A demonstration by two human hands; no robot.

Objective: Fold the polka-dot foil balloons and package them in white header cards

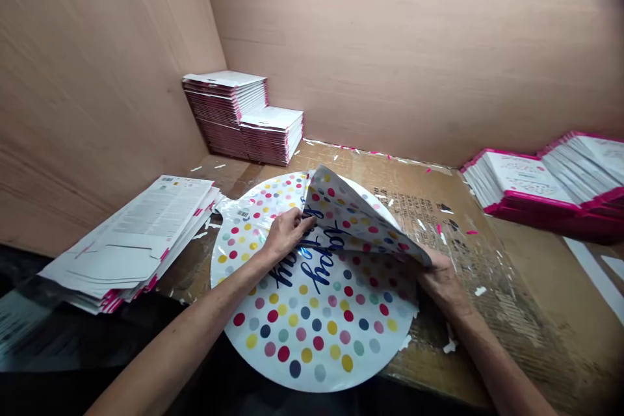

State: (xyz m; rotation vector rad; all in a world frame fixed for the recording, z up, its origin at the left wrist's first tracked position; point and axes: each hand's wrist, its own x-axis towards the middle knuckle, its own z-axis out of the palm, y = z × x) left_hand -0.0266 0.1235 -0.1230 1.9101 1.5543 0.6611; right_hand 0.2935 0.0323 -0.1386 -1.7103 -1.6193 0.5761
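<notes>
L hand (pixel 287 231) half-curled, thumb + fingertips pinching dotted balloon (pixel 312 312); R hand (pixel 433 273) gripping its raised fold.

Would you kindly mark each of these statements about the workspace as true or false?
1. The right hand holds up part of the dotted sheet. True.
2. The dotted sheet is square. False: its outline is mostly round.
3. White-and-pink packets are stacked near the far left corner. True.
4. The lettering is red. False: the lettering is dark blue.
5. The left hand touches the dotted sheet. True.
</notes>
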